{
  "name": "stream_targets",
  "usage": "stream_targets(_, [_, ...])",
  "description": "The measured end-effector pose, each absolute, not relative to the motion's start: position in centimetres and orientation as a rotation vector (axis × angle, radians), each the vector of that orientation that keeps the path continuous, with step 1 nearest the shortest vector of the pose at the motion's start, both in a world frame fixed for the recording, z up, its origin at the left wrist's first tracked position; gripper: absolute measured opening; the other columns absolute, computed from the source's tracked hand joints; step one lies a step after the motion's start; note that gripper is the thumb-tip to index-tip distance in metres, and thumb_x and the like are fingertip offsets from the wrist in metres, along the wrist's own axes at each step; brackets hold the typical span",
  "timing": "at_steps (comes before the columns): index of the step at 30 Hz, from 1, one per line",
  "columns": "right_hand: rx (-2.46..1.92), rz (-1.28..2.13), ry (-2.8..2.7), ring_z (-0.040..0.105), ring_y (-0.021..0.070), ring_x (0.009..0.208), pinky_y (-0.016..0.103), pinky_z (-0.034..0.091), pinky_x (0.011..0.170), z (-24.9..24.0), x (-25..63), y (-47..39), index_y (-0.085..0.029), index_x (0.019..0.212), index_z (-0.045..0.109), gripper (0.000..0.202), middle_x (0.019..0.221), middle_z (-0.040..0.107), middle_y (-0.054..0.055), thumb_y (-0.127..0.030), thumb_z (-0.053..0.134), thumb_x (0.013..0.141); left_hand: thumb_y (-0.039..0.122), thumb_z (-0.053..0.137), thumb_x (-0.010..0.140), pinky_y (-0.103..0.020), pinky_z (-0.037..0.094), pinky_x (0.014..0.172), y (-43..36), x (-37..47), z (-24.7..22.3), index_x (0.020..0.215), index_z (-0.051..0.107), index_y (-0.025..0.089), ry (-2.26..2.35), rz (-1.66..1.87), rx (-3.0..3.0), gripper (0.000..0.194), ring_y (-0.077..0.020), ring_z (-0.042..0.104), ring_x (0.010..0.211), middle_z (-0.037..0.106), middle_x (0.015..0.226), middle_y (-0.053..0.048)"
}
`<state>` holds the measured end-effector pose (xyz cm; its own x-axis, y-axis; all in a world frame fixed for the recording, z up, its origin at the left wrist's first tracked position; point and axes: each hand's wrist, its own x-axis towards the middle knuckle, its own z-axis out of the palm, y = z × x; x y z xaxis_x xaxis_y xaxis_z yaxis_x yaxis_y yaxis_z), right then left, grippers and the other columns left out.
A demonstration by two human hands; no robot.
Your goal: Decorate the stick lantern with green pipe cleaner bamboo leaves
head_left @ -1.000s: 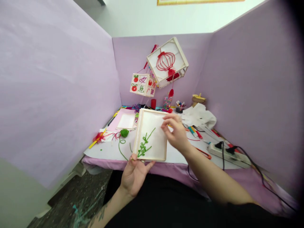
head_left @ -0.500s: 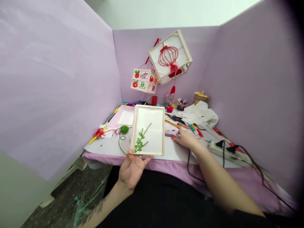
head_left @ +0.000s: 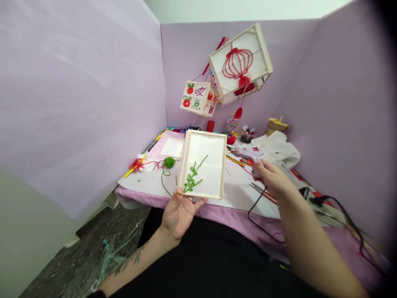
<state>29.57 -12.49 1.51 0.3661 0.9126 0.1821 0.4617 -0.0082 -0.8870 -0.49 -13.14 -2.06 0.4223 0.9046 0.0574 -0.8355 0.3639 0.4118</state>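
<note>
My left hand (head_left: 178, 213) grips the lower edge of a wooden-framed white panel (head_left: 209, 165), tilted up above the table's front. Green yarn (head_left: 191, 179) forms a leafy sprig on the panel's lower left. A strand runs from beside it toward a green yarn ball (head_left: 169, 162) on the table. My right hand (head_left: 269, 176) is closed round the handle of a pale purple hot glue gun (head_left: 252, 153), its nozzle pointing left. A black cord (head_left: 252, 211) hangs from the gun's handle.
Two decorated lanterns (head_left: 240, 66) hang at the back. Scissors (head_left: 259, 189), pencils (head_left: 235, 160) and crumpled white paper (head_left: 281, 149) lie to the right, near a power strip (head_left: 328, 213). Red yarn (head_left: 136, 164) and another frame (head_left: 172, 147) lie left. Purple walls surround the table.
My right hand has lifted the glue gun off the table and turned it upright. The panel stays in my left hand. The whole view has shifted slightly.
</note>
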Motion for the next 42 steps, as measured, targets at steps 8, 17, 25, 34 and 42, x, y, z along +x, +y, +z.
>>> stream_targets(8, [-1.240, 1.061, -1.236, 0.062, 0.0192, 0.060, 0.032, 0.050, 0.056, 1.8, 23.0, -17.7, -0.020, 0.073, 0.066, 0.028, 0.070, 0.068, 0.007, -0.047, 0.074, 0.072, 0.022, 0.078, 0.075, -0.064, 0.034, 0.108, -13.2, -0.2, -1.9, 0.074, 0.061, 0.021, 0.174, 1.138, 0.363, 0.017, -0.0333, 0.038, 0.139, 0.065, 0.125, -0.001])
stream_targets(17, [-1.387, 0.789, -1.452, 0.060, 0.0226, 0.061, 0.037, 0.050, 0.056, -0.8, 18.6, -19.4, -0.025, 0.091, 0.065, 0.022, 0.071, 0.064, 0.004, -0.045, 0.065, 0.082, 0.023, 0.081, 0.072, -0.060, 0.034, 0.108, -13.5, 0.0, -1.6, 0.073, 0.061, 0.021, 0.184, 1.121, 0.378, 0.020, -0.0316, 0.043, 0.134, 0.068, 0.115, -0.001])
stream_targets(25, [-1.362, 0.316, -1.629, 0.053, 0.0200, 0.072, 0.035, 0.045, 0.067, -0.7, 17.2, -19.1, -0.023, 0.077, 0.050, 0.015, 0.077, 0.052, 0.002, -0.032, 0.059, 0.086, 0.022, 0.080, 0.073, -0.056, 0.041, 0.103, -13.7, 0.2, -1.5, 0.073, 0.063, 0.020, 0.172, 1.127, 0.389, 0.017, -0.0257, 0.060, 0.112, 0.070, 0.096, -0.001])
stream_targets(34, [-1.370, 0.406, -1.598, 0.051, 0.0187, 0.072, 0.032, 0.039, 0.061, -2.1, 17.1, -18.8, -0.023, 0.080, 0.045, 0.017, 0.078, 0.049, 0.000, -0.032, 0.057, 0.088, 0.021, 0.080, 0.073, -0.055, 0.039, 0.104, -13.7, 0.2, -1.6, 0.072, 0.062, 0.020, 0.159, 1.111, 0.403, 0.018, -0.0276, 0.059, 0.112, 0.071, 0.097, -0.002])
stream_targets(42, [-1.370, 0.426, -1.597, 0.049, 0.0175, 0.069, 0.032, 0.038, 0.061, -2.0, 16.9, -18.7, -0.023, 0.079, 0.045, 0.017, 0.076, 0.047, -0.001, -0.031, 0.057, 0.087, 0.021, 0.079, 0.073, -0.054, 0.039, 0.103, -13.7, 0.2, -1.7, 0.072, 0.062, 0.020, 0.141, 1.105, 0.394, 0.017, -0.0262, 0.061, 0.109, 0.071, 0.097, -0.002])
